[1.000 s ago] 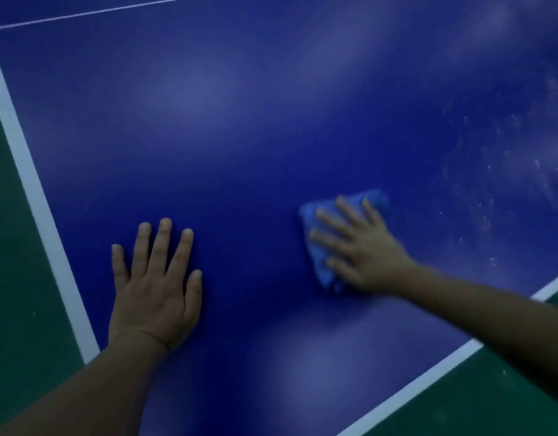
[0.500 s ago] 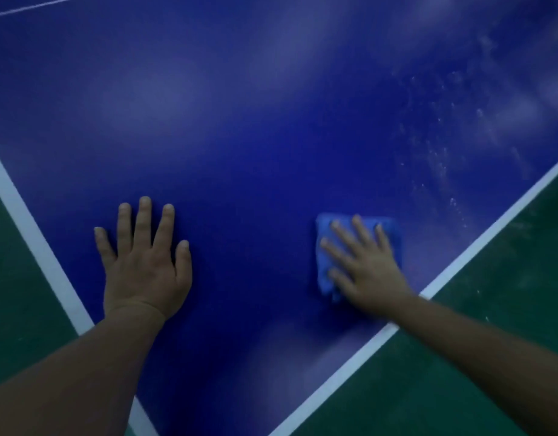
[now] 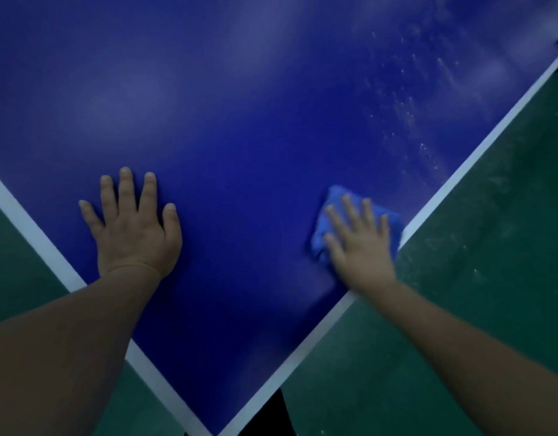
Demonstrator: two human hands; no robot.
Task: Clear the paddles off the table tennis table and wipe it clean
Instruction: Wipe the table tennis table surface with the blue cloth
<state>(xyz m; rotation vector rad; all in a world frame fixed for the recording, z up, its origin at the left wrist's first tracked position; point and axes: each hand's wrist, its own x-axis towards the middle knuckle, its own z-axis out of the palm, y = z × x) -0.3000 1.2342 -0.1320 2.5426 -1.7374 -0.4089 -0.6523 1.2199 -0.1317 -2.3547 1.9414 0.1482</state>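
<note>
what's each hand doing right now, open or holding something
Left hand: open, flat on the table tennis table, holding nothing.
Right hand: open, straight fingers pressing the blue cloth onto the table.

A dark blue counter edged in white narrows to a corner at 6 o'clock. A folded blue cloth lies by its 4 o'clock edge; pale specks dust the surface toward 2 o'clock.
</note>
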